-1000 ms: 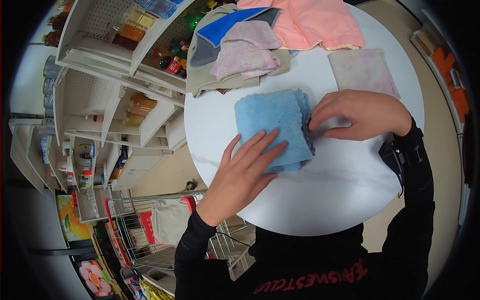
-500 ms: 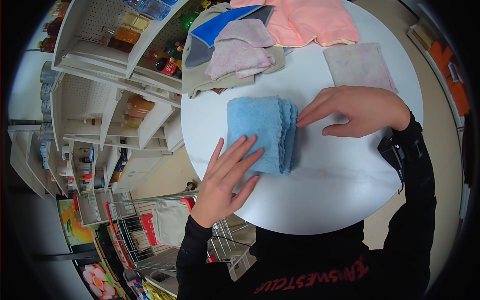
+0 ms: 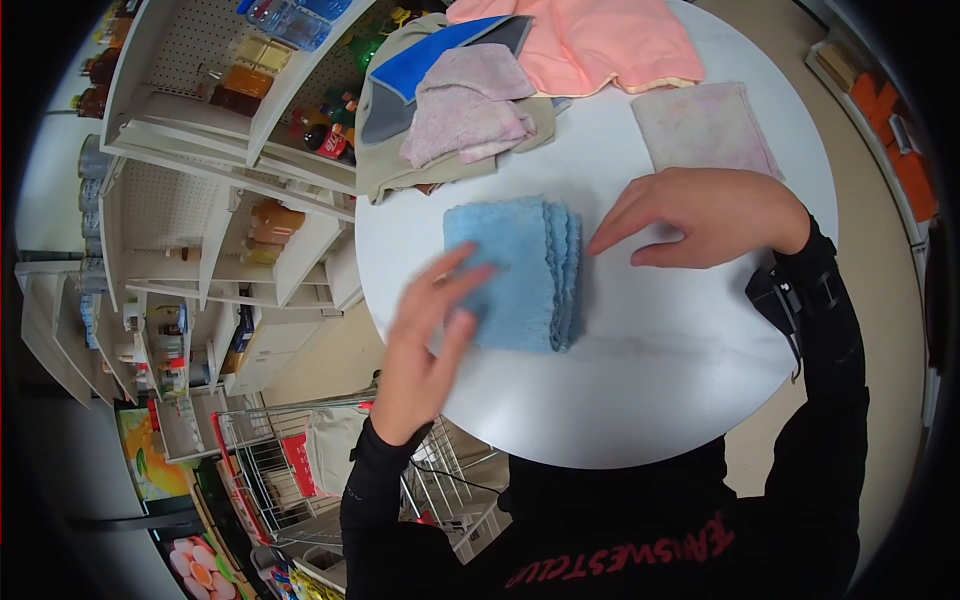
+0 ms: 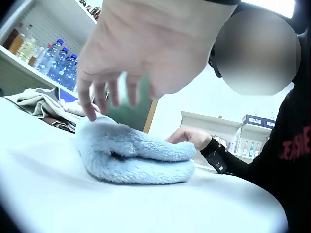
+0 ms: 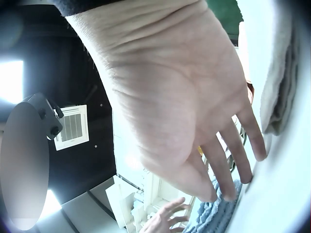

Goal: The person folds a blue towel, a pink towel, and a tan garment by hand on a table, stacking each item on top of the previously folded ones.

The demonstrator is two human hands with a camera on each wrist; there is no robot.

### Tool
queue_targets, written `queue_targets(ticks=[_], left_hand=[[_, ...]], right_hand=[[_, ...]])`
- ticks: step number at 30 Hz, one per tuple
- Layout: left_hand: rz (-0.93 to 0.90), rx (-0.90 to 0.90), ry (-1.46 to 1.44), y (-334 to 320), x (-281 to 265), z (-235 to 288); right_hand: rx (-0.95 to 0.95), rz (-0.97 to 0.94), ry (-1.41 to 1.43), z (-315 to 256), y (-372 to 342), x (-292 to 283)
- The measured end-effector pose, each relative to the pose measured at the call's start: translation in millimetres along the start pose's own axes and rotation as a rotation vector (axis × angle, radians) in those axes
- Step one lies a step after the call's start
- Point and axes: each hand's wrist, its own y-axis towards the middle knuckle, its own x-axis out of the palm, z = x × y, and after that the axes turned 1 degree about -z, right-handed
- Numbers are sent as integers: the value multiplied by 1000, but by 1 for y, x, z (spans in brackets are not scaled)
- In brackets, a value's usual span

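A fluffy blue towel (image 3: 515, 285), folded into a small stack, lies on the round white table (image 3: 640, 400). Its layered, wavy edges face right. My left hand (image 3: 418, 335) hovers at the towel's left side, fingers spread and slightly bent; the left wrist view shows the palm raised above the folded towel (image 4: 141, 155). To the right of the stack is my right hand (image 3: 715, 215), its extended fingers reaching near the layered edge and holding nothing. In the right wrist view, the fingertips of this hand (image 5: 180, 102) come down to the tabletop beside the towel (image 5: 216, 211).
A folded pale pinkish cloth (image 3: 705, 130) lies at the back right. Behind the towel are a pink garment (image 3: 600, 45), a blotchy lilac cloth (image 3: 470, 105) and a beige garment (image 3: 385, 165). Bottle shelves (image 3: 200, 200) and a shopping cart (image 3: 290, 470) stand left of the table.
My left hand has lifted off the towel and shifted left. The stack's layers have come into line, and my right fingers have drawn back from its edge.
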Motion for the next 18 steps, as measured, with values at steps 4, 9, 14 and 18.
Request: queue_targets(ticks=[4,9,14,18], left_hand=[[219,-773,-548,8,5,6],[144,-768,-777,11,25,-18],[182,-580,-734,18,35,-4],[184,-405,-666,29,26,10]], right_hand=[[85,37,113,-1,1,-1],[-5,271,118,7,4,8],[-243,501,-148,15,12,39],[-98,305,129,-9,12,35]])
